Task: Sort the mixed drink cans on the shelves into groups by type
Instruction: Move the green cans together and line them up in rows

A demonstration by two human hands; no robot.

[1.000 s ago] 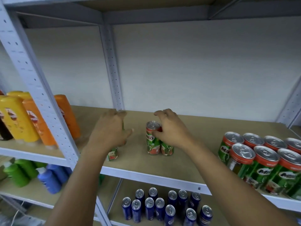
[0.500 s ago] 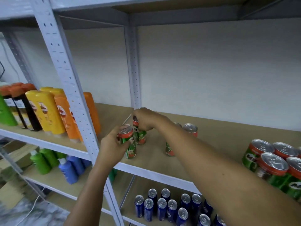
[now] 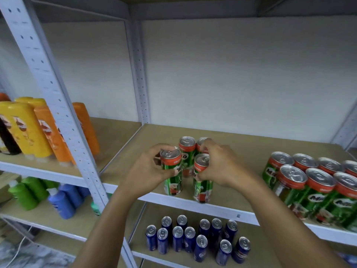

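Cans fill the middle wooden shelf (image 3: 241, 149): four slim green-and-red drink cans stand near its front edge. The left hand (image 3: 146, 171) curls round the front-left slim can (image 3: 172, 171), thumb across its label; the right hand (image 3: 222, 167) grips the front-right slim can (image 3: 201, 178). Two more slim cans (image 3: 187, 151) stand upright just behind, the right one half hidden. At the right, at least eight wider green cans (image 3: 313, 190) with red tops, lettered "Milo" in part, stand packed in two rows. On the shelf below stand thirteen slim blue cans (image 3: 195, 238). Left of the white upright are yellow and orange bottles (image 3: 38, 128).
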